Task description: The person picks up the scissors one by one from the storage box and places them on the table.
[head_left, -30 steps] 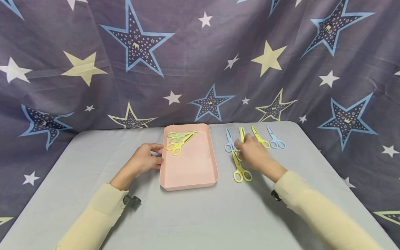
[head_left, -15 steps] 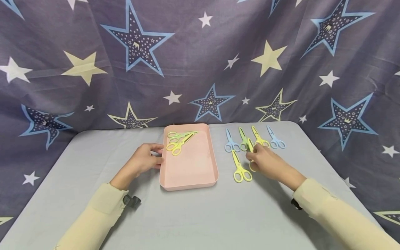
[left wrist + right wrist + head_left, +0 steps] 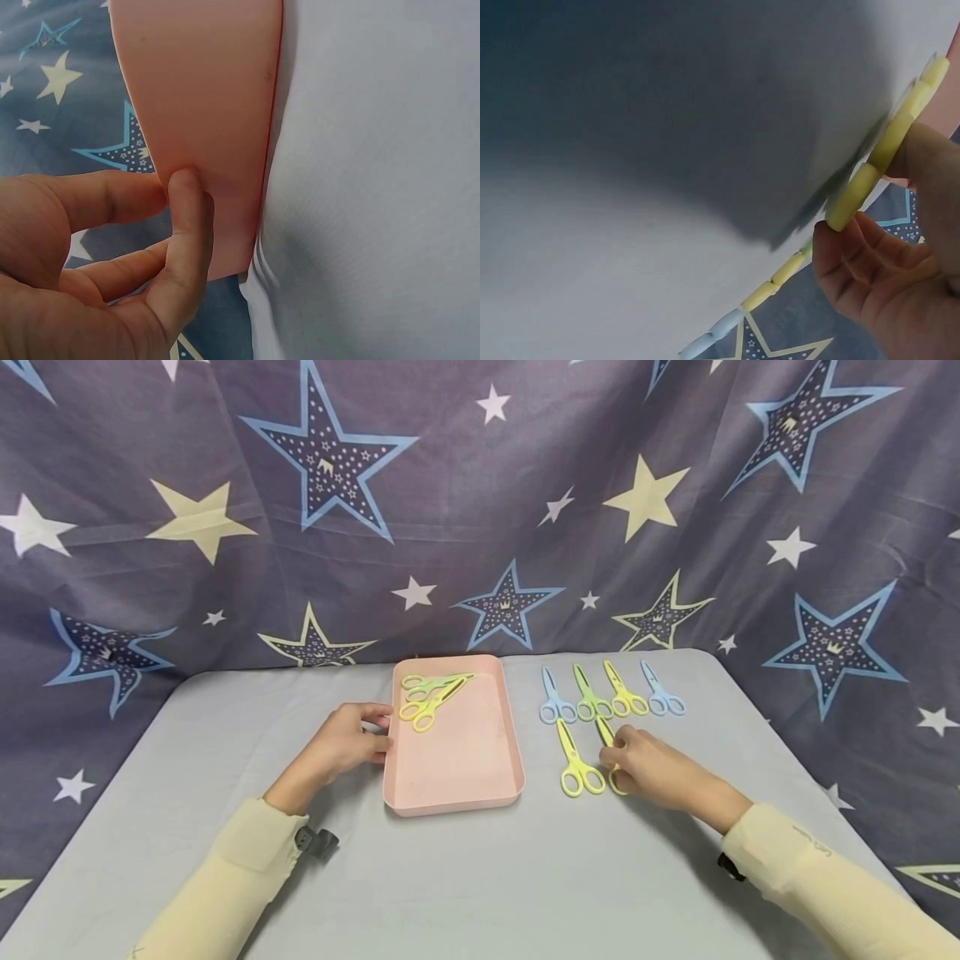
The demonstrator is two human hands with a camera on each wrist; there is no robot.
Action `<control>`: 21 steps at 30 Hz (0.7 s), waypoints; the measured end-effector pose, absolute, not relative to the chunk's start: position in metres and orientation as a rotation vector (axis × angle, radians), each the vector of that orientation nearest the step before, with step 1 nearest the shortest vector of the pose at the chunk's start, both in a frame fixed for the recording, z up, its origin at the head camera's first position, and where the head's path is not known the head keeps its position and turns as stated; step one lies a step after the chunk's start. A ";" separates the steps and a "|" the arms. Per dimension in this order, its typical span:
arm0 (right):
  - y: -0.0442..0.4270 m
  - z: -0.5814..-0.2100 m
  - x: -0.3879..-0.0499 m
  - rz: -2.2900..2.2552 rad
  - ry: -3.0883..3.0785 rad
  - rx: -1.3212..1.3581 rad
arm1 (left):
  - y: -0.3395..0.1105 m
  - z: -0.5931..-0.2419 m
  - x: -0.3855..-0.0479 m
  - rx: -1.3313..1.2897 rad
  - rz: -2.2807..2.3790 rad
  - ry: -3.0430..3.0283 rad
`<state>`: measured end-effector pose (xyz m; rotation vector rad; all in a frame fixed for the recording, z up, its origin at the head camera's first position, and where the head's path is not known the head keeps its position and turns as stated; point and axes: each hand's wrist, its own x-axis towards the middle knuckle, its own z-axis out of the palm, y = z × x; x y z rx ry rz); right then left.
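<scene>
Curtained-off tabletop workspace, starry drape [image 3: 457, 543], grey table [image 3: 480, 885]

On a table [image 3: 480, 881], with a cloth [image 3: 442, 485] behind, two pairs of scissors [image 3: 435, 702] lie in the far left part of a tray [image 3: 457, 777], a left hand [image 3: 347, 739] at its left wall. To its right, four pairs [image 3: 587, 695] line up behind a nearer pair [image 3: 572, 753] and, right of that, a pair [image 3: 605, 732] at a right hand [image 3: 651, 766].

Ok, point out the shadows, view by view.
Head: soft shadows on the tabletop beside the left sleeve and right sleeve; left wrist: a faint one beside the pink tray; right wrist: a broad dark one reaching toward the held yellow scissors.
</scene>
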<state>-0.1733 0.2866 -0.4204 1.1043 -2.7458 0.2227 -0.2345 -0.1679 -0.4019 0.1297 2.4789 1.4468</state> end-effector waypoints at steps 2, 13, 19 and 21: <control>0.288 -0.422 -0.174 0.221 -2.741 1.109 | -0.168 -0.402 -0.235 0.131 1.448 2.479; 0.285 -0.416 -0.172 0.111 -2.813 1.044 | -0.168 -0.401 -0.235 0.126 1.455 2.477; 0.276 -0.407 -0.173 -0.021 -2.755 1.022 | -0.168 -0.401 -0.234 0.130 1.433 2.494; 0.272 -0.403 -0.175 -0.052 -2.737 1.014 | -0.168 -0.402 -0.235 0.126 1.437 2.492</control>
